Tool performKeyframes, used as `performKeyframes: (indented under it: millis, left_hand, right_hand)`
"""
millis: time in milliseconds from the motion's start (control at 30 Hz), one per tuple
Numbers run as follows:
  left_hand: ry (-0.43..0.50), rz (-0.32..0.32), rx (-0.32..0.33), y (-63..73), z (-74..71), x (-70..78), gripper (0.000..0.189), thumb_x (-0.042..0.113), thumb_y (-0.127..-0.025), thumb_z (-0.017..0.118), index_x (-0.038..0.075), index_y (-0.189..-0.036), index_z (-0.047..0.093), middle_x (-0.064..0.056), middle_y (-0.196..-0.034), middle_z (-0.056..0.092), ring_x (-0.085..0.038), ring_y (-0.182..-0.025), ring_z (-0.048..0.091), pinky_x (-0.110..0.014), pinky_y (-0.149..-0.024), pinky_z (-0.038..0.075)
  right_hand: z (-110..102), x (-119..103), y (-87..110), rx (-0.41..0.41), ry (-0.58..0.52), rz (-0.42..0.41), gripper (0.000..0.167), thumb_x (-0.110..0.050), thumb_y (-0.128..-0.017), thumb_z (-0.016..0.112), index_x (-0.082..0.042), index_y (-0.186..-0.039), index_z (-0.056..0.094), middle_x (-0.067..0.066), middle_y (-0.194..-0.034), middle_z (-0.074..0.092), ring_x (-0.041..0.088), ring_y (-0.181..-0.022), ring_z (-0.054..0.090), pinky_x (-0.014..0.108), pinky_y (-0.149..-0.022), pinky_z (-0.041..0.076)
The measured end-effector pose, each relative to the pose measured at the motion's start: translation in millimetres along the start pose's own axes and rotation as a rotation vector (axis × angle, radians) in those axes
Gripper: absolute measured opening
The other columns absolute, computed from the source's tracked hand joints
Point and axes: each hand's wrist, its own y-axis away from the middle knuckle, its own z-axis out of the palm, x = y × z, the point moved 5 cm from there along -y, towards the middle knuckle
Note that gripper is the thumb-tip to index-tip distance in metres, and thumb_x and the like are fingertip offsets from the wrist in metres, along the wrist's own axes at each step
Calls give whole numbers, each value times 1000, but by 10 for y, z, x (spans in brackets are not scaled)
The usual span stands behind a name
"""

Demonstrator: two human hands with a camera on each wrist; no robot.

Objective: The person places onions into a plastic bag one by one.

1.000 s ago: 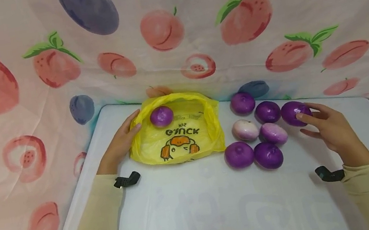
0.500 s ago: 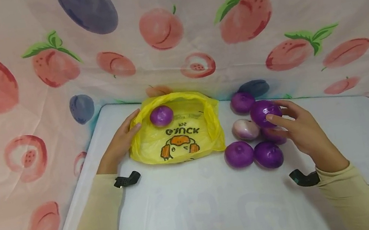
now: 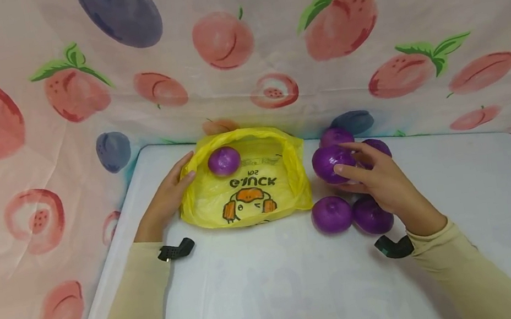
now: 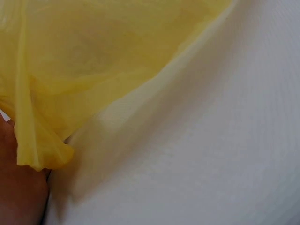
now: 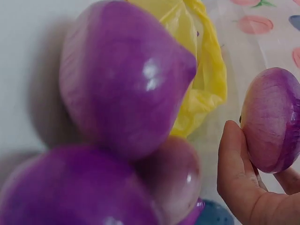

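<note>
My right hand grips a purple onion between thumb and fingers, raised over the group of onions. In the right wrist view this held onion shows paler purple on its near side. My left hand holds the left side of a yellow plastic bag, its thumb at the rim. The bag lies with its mouth toward me, a duck print inside. One purple onion sits within it at the back left. In the left wrist view the bag's film covers part of the left hand.
Onions stand right of the bag: one at the back, one behind the right hand, and two in front, a purple onion and a darker onion. The white tabletop meets a fruit-print cloth at the back.
My right hand has carried the purple onion leftward from the group's right end, now hiding the paler onions from the head view. My left hand and the bag have stayed in place.
</note>
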Motion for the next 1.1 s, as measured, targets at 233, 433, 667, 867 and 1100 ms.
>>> performKeyframes:
  millis: [233, 433, 667, 867, 1100]
  left_hand:
    - [1, 3, -8, -6, 5, -11, 61, 52, -104, 50, 44, -160, 27, 11, -171, 19, -20, -160, 11, -51, -130, 10]
    - [12, 8, -11, -10, 12, -7, 61, 51, -105, 51, 43, -160, 27, 11, -171, 19, -20, -160, 11, -50, -130, 10]
    - [1, -3, -6, -14, -1, -17, 59, 50, -105, 50, 46, -160, 26, 12, -171, 19, -20, -160, 11, -51, -130, 10]
    - [-5, -1, -5, -14, -3, -13, 61, 52, -104, 51, 45, -160, 26, 12, -171, 19, -20, -160, 11, -51, -130, 10]
    - [12, 5, -5, -21, -5, -26, 62, 52, -104, 52, 44, -160, 28, 10, -171, 19, -21, -160, 11, -52, -130, 10]
  right_hand:
    - [155, -57, -82, -2, -31, 1, 65, -20, -97, 71, -12, -154, 42, 9, -134, 45, 15, -104, 68, 45, -92, 58]
    - [285, -93, -144, -3, 21, 20, 67, -25, -96, 73, -14, -154, 42, 13, -137, 43, 17, -100, 71, 45, -93, 58]
    - [461, -155, -249, -19, 4, 0, 63, -25, -95, 75, -17, -151, 47, 12, -141, 43, 19, -107, 69, 47, -95, 57]
    - [651, -205, -310, -49, -22, -17, 61, -21, -96, 73, -16, -150, 46, 12, -137, 44, 23, -107, 68, 48, -94, 59]
    - [933, -238, -374, -85, 7, -28, 60, -25, -93, 76, -21, -147, 51, 13, -138, 47, 29, -113, 65, 46, -92, 60]
